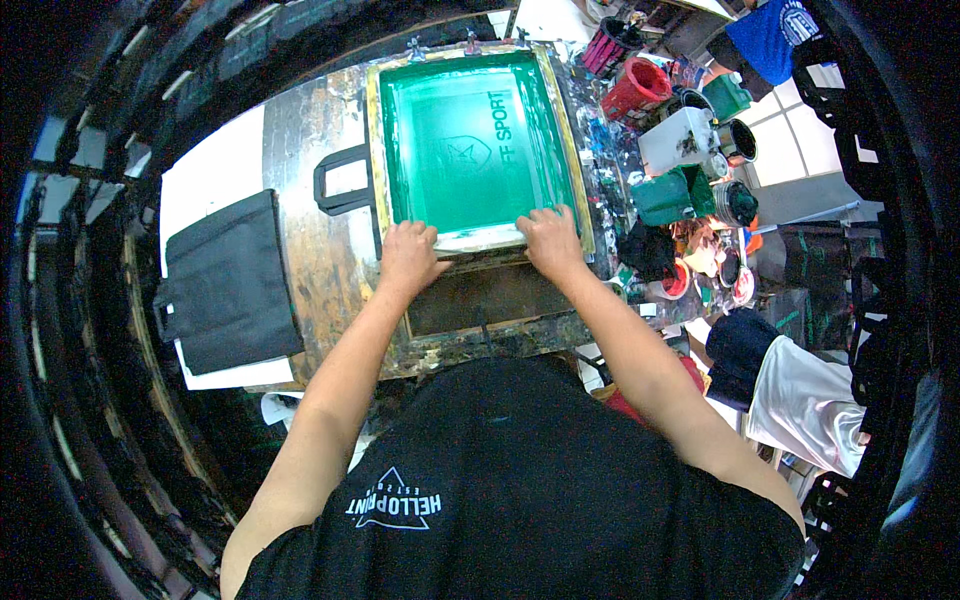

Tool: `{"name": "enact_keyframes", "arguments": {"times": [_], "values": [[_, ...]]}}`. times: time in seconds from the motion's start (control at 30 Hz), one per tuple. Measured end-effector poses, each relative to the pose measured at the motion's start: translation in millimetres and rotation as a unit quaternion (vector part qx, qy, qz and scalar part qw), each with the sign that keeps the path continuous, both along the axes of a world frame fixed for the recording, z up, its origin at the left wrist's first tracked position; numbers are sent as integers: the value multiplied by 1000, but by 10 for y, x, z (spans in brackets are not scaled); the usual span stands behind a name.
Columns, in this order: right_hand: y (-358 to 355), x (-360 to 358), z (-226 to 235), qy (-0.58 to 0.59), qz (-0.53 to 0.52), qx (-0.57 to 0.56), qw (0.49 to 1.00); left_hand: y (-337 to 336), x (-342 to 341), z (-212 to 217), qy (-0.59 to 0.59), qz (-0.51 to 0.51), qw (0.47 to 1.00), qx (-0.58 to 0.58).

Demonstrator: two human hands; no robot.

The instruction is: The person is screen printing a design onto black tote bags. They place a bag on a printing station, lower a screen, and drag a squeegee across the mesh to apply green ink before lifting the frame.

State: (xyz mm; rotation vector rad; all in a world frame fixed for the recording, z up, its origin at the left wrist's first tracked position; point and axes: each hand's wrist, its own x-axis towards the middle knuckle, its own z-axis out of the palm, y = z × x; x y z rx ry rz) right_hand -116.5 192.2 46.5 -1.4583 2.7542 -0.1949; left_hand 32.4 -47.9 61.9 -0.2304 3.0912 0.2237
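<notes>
Paint pots (690, 150) crowd our right; our left hand (408, 255) and right hand (549, 240) press flat, fingers curled, on the green screen frame (470, 140).

Before you: a printing screen (470, 140) with bright green mesh, a faint darker emblem and lettering in it, framed in pale yellowish wood; a squeegee (480, 238) in whitish grey along its near edge; the counter (310, 200), mottled brown and rust with grey stains; a black fabric bag (232, 280) lying on a white sheet (215, 165); a second bag's black handle (338, 180) beside the frame; paint tubs to your right, one red (636, 88), one white (678, 138), one dark green (662, 196); your black shirt (520, 480) bears a white triangular print.
</notes>
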Motion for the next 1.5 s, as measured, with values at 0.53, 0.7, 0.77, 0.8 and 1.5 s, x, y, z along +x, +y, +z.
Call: {"name": "enact_keyframes", "arguments": {"times": [0.53,0.7,0.77,0.8,1.5], "values": [[117,28,143,31,107,19,994,-116,809,-421,122,202,961,144],[-42,349,25,20,32,-53,998,-206,864,-616,43,214,970,107],[-76,405,14,24,30,-76,996,-252,833,-657,44,220,967,124],[-81,412,19,16,29,-78,996,-268,829,-670,45,222,965,131],[-273,240,1366,88,7,-98,991,-226,649,199,279,224,789,499]]}}
